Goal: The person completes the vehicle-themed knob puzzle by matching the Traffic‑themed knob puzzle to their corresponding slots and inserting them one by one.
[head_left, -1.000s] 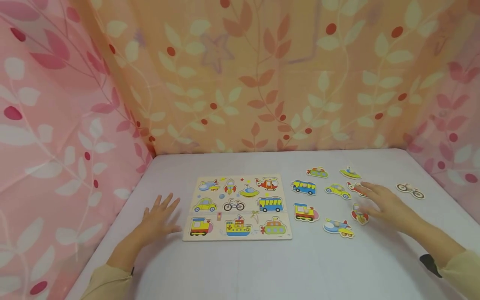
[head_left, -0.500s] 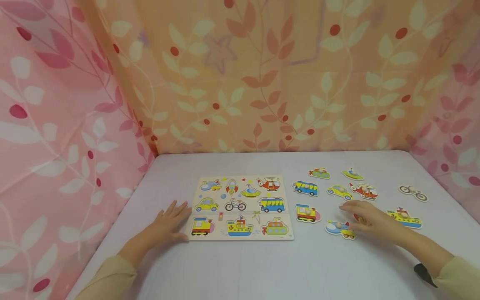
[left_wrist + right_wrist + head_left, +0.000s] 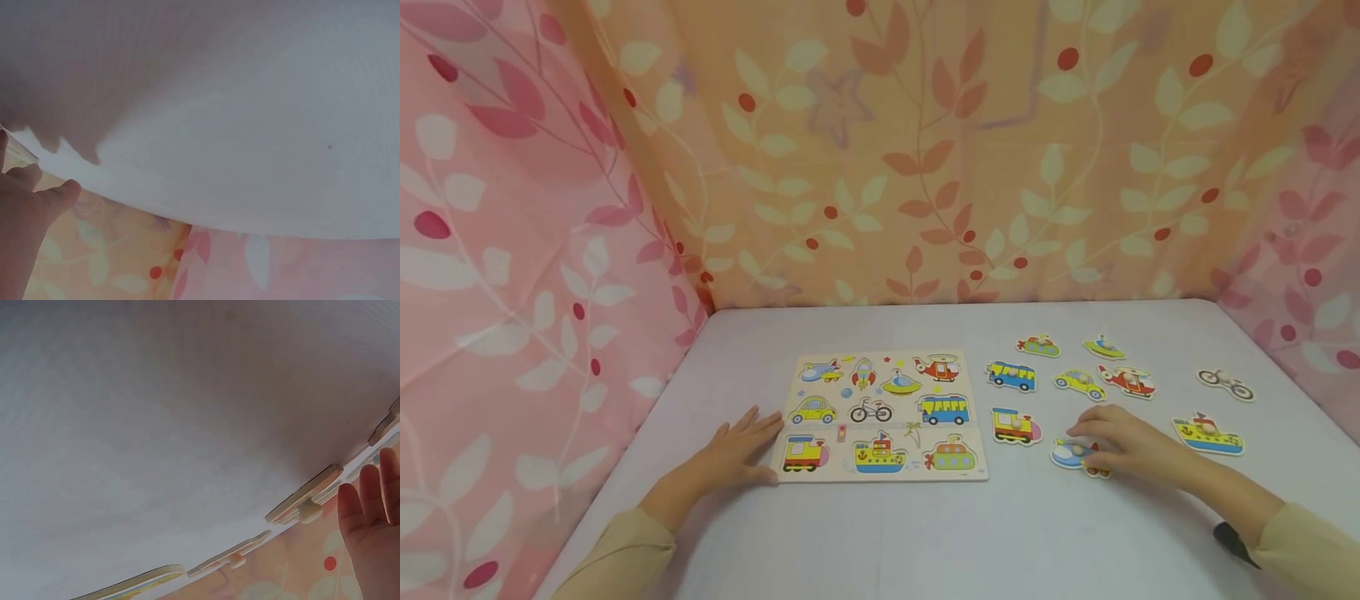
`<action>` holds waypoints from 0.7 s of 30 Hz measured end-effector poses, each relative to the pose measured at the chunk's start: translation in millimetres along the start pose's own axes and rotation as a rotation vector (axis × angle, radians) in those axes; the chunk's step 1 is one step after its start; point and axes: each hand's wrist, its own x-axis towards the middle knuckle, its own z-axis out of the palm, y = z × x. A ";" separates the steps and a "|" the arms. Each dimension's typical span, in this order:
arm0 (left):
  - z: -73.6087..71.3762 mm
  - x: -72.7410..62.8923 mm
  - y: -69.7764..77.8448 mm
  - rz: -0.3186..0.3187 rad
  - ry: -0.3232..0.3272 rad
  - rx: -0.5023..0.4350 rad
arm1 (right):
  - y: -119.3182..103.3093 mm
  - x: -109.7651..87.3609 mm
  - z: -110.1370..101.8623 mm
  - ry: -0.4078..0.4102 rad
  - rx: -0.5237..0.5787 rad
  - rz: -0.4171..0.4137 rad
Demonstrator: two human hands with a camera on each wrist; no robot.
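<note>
My left hand (image 3: 736,450) lies at the left edge of a wooden puzzle board (image 3: 850,475), fingers extended and fingertips right at the rim. In the left wrist view, only part of that hand (image 3: 28,206) shows. On the right, my right hand (image 3: 1131,446) is low over the airplane piece (image 3: 1066,452), its fingertips overlapping the piece's right part. The rocket piece is hidden behind this hand in the head view. In the right wrist view, the fingers (image 3: 370,494) look extended, beside an edge-on piece with a pale knob (image 3: 309,511).
Around the right hand lie a train piece (image 3: 1002,425), car piece (image 3: 1071,383), helicopter piece (image 3: 1138,385) and ship piece (image 3: 1193,433). Farther off are a bus (image 3: 1000,375), submarine (image 3: 1048,350), flying saucer (image 3: 1093,347) and bicycle (image 3: 1238,388). Floral curtains (image 3: 865,167) enclose the table.
My right hand has come left and lower, from beside the helicopter and rocket pieces to over the airplane; the ship piece is now uncovered. My left hand has moved right to the board's edge.
</note>
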 end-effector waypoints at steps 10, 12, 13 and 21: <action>0.0 1.9 3.5 -0.027 -0.014 -0.040 | -5.4 11.8 -1.4 -0.165 0.137 0.125; -0.5 2.7 3.2 -0.040 -0.018 -0.039 | -6.4 13.7 -1.5 -0.174 0.137 0.129; -0.7 2.9 3.1 -0.049 -0.021 -0.040 | -6.8 14.8 -1.5 -0.178 0.138 0.132; -1.5 2.0 2.1 -0.035 -0.026 -0.038 | -9.3 19.3 -1.7 -0.211 0.155 0.174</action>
